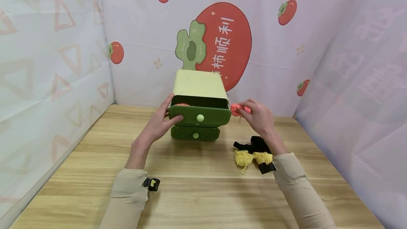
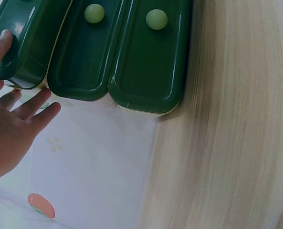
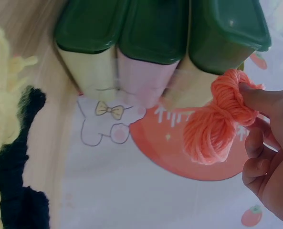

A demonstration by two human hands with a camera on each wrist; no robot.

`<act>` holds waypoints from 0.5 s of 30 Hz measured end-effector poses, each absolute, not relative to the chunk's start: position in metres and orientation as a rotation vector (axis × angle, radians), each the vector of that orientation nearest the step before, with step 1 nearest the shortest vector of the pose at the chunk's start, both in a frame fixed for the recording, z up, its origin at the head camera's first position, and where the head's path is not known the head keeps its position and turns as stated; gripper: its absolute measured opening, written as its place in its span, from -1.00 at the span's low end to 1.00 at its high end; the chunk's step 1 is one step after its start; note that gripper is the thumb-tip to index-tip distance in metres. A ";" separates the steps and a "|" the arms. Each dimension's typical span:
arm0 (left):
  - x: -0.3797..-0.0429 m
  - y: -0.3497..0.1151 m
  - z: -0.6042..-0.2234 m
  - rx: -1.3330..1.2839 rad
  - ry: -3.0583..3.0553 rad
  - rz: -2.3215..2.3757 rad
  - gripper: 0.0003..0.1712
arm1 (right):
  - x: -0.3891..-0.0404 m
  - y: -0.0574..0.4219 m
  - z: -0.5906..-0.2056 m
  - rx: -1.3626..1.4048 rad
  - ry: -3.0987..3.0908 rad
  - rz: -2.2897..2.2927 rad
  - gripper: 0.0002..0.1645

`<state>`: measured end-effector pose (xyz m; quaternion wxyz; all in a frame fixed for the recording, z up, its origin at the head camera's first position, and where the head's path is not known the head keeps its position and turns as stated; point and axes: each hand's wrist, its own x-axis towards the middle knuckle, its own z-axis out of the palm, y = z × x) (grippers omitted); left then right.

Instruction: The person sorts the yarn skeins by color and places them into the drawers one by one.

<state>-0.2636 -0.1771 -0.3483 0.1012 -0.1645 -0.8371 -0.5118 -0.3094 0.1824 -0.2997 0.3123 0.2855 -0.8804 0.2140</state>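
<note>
A small chest of drawers (image 1: 200, 83) with a cream top and green fronts stands at the back of the table. Its top drawer (image 1: 211, 116) is pulled out, with a bit of coral yarn (image 1: 182, 104) showing inside. My left hand (image 1: 157, 124) holds that drawer's left corner, thumb on the front and fingers along the side. Off the drawer's right side, my right hand (image 1: 259, 117) pinches a coral yarn skein (image 3: 210, 129) between thumb and fingers. The skein is narrow in the middle, with a loose strand hanging down.
Yellow yarn skeins (image 1: 243, 159) lie on the table (image 1: 197, 200) below my right hand, with black yarn (image 1: 254, 144) just behind them. The two lower drawers (image 2: 148, 62) are pushed in. Printed cloth walls (image 1: 140, 20) close off the back and both sides.
</note>
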 end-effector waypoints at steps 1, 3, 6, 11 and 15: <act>-0.264 -0.177 -0.348 -0.486 -2.474 -1.512 0.04 | -0.308 0.181 -0.297 0.759 -2.305 0.569 -0.81; -0.264 -0.177 -0.348 -0.490 -2.474 -1.513 0.04 | -0.305 0.177 -0.293 0.771 -2.267 0.575 -0.81; -0.264 -0.176 -0.348 -0.491 -2.474 -1.510 0.04 | -0.303 0.172 -0.286 0.795 -2.209 0.580 -0.82; -0.264 -0.176 -0.347 -0.488 -2.476 -1.508 0.05 | -0.298 0.162 -0.273 0.842 -2.138 0.594 -0.84; -0.263 -0.175 -0.347 -0.486 -2.473 -1.509 0.05 | -0.293 0.151 -0.264 0.891 -2.103 0.587 -0.85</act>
